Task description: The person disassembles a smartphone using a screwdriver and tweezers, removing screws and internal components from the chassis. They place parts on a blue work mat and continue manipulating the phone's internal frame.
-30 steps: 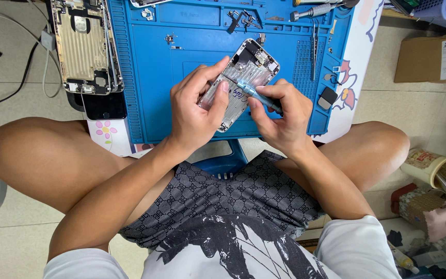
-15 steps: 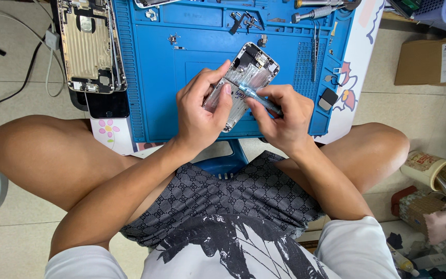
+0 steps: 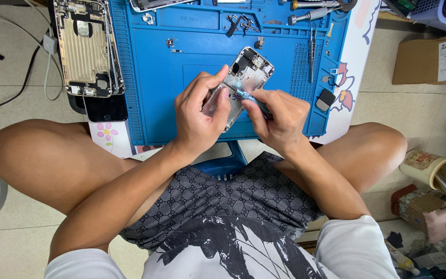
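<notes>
Left hand (image 3: pixel 198 118) grip: closed around the opened phone housing (image 3: pixel 241 82), thumb and fingers clamping its lower edge, housing tilted above the blue work mat (image 3: pixel 156 103). Right hand (image 3: pixel 280 121) grip: pinched on a small blue-handled screwdriver (image 3: pixel 250 98), tip resting against the inner face of the phone housing near its middle. Both hands touching across the housing. Phone housing position: over the central panel of the blue work mat, clear of its surface. Beyond the left edge of the mat: second stripped phone shell (image 3: pixel 86 49), inner side up, overlapping a dark phone (image 3: pixel 105 107) just below it. Along the far edge of the mat: loose screwdrivers (image 3: pixel 311 13). Near the right edge of the mat: tweezers (image 3: pixel 312 51). Well right of the mat: cardboard box (image 3: pixel 424 59).
</notes>
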